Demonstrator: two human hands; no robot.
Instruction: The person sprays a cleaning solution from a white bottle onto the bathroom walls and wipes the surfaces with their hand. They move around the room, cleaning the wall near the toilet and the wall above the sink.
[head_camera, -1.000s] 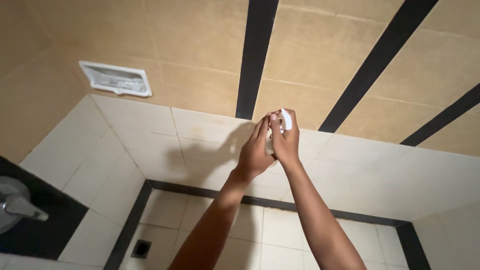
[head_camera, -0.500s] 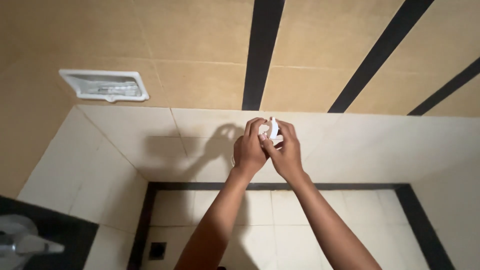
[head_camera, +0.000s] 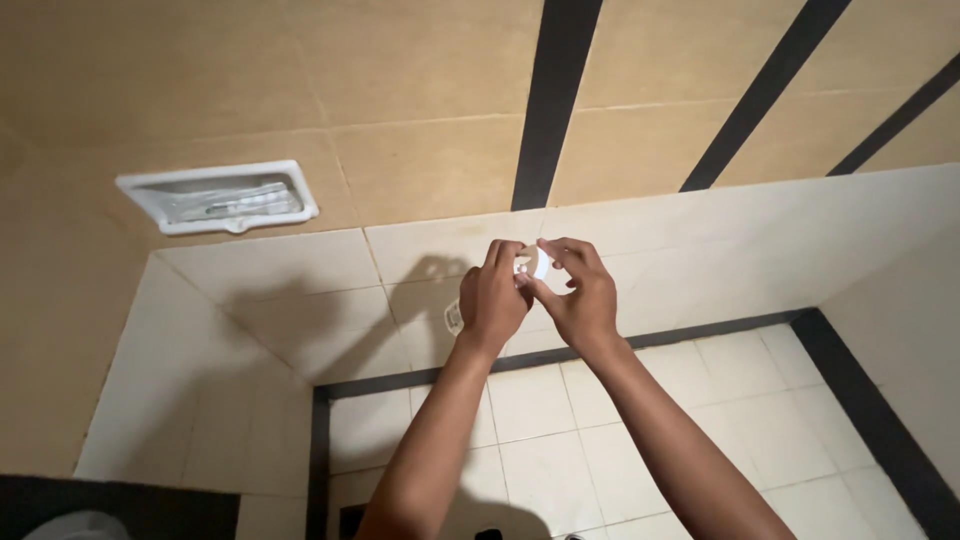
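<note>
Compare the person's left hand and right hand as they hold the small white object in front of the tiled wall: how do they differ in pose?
The left hand shows its back with fingers curled around the small white object, while the right hand has fingers spread more openly, pinching it at the fingertips. The left hand sits slightly lower and left of the object; the right hand reaches over it from the right. Both are bare, raised together and touching the object.

Glossy ceramic wall tiles (head_camera: 430, 170); white soap dish (head_camera: 217, 197) (glazed); smooth floor tiles (head_camera: 540, 470).
</note>
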